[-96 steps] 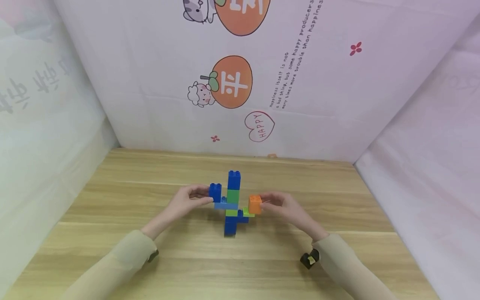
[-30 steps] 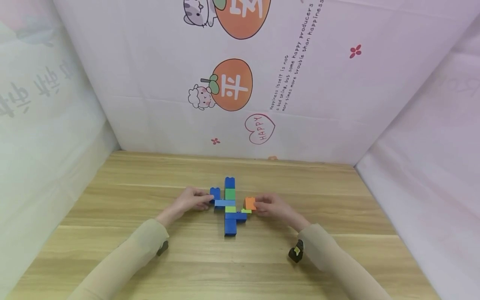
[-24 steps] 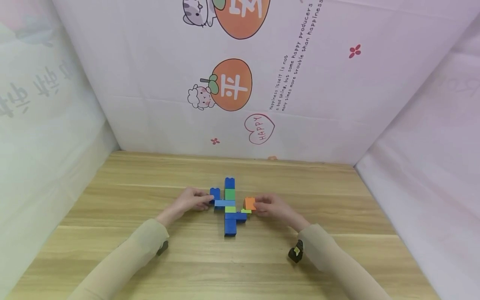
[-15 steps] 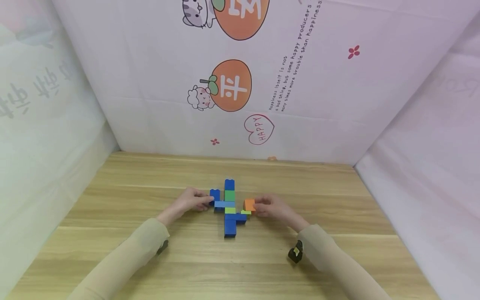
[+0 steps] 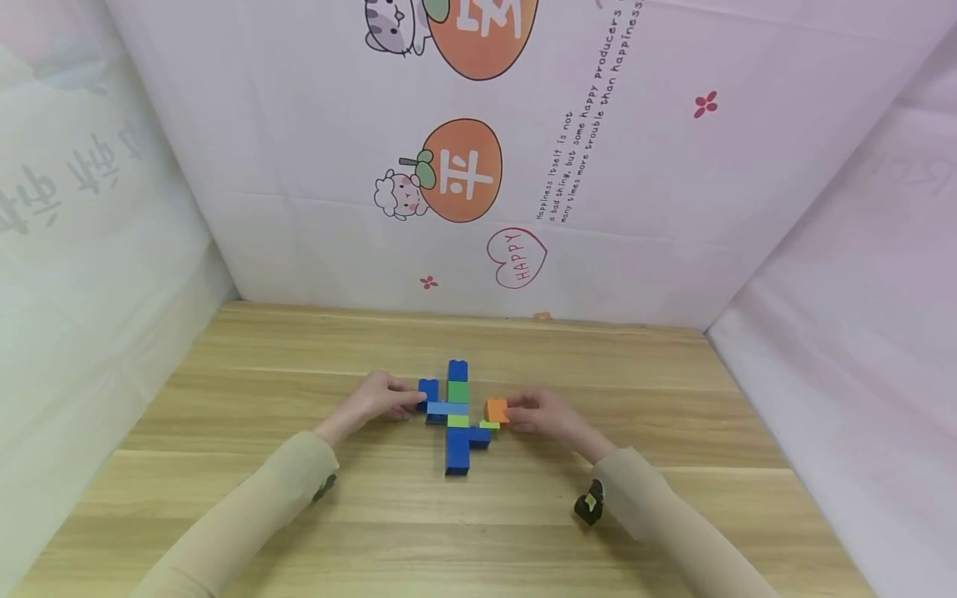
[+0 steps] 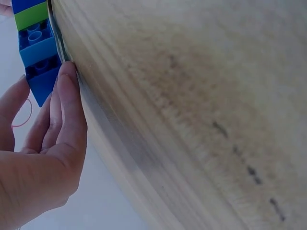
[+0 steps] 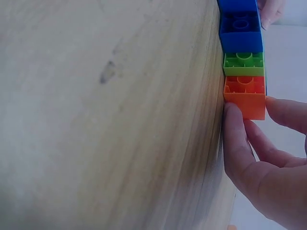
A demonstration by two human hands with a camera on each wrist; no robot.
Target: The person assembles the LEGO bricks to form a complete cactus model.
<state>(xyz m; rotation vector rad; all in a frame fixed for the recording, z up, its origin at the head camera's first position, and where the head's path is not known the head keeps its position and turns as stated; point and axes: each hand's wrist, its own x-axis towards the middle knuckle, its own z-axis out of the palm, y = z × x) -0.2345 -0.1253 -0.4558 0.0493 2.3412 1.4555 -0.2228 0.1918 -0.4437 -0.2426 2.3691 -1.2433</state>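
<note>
In the head view a toy-brick build lies along the tabletop, its studded ends pointing away from me. Its central column runs from a dark blue brick through green and lime to a dark blue base. A light blue brick juts left and carries another dark blue brick, which my left hand pinches between thumb and fingers. On the right branch, beside a small lime brick, sits an orange brick. My right hand pinches that orange brick; the right wrist view shows its hollow underside.
The build rests on a wooden table. A printed white cloth stands behind it, with further white cloth walls at left and right. A black wrist device hangs by the right cuff.
From more upright, the build has tipped down flat onto the table, both hands keeping hold of the same bricks. Lately it has slid very slightly toward me.
</note>
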